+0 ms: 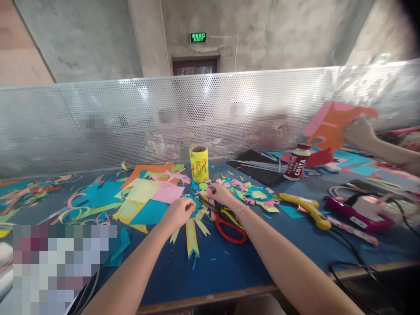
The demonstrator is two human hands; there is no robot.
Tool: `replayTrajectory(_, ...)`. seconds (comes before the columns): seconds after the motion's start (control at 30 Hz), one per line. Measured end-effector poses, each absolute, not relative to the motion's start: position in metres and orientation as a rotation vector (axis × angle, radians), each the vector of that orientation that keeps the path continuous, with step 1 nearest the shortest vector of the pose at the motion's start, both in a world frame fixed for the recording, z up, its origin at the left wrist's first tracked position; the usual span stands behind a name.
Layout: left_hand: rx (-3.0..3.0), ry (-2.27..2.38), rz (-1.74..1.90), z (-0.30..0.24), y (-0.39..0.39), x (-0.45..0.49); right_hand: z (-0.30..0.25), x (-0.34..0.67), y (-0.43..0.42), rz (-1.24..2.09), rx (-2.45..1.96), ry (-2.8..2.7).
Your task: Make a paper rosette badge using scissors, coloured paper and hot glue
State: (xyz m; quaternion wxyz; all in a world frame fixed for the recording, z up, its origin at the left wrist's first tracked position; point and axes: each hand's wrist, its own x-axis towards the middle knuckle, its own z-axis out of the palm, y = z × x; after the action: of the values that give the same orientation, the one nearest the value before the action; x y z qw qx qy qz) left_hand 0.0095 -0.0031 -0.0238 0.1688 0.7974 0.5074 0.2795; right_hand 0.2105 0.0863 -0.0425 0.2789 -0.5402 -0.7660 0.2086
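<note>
My left hand (179, 213) is closed, pinching a blue and yellow paper rosette (196, 210) whose yellow ribbon tails (191, 238) hang toward me on the blue table (229, 267). My right hand (220, 194) rests just right of it, fingers curled over paper scraps and touching the blades of red-handled scissors (229, 227). A second paper flower (259, 194), blue with pink and yellow petals, lies further right.
Coloured paper sheets (147, 197) lie at left. A yellow tape roll (198, 164) stands behind. A yellow glue gun (306, 208), a pink one (354, 214), a Costa bottle (296, 162) and cables sit at right. Another person's hand (359, 131) holds orange paper. A perforated metal screen (131, 118) backs the table.
</note>
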Motion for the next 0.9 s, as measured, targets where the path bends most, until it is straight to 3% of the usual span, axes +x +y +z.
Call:
replayTrajectory(0.3, 2.211, 1.415, 0.950, -0.025, -0.001, 0.006, -0.007, 0.225, 0.082, 0.627, -1.114, -1.416)
replayTrajectory(0.57, 1.604, 1.215, 1.134, -0.012, -0.007, 0.021, 0.016, 0.203, 0.043, 1.115, -0.841, -1.359)
replayTrajectory(0.9, 1.233, 1.093, 1.114, -0.009, -0.009, 0.027, 0.005, 0.187, 0.033, 0.840, -0.779, -1.680)
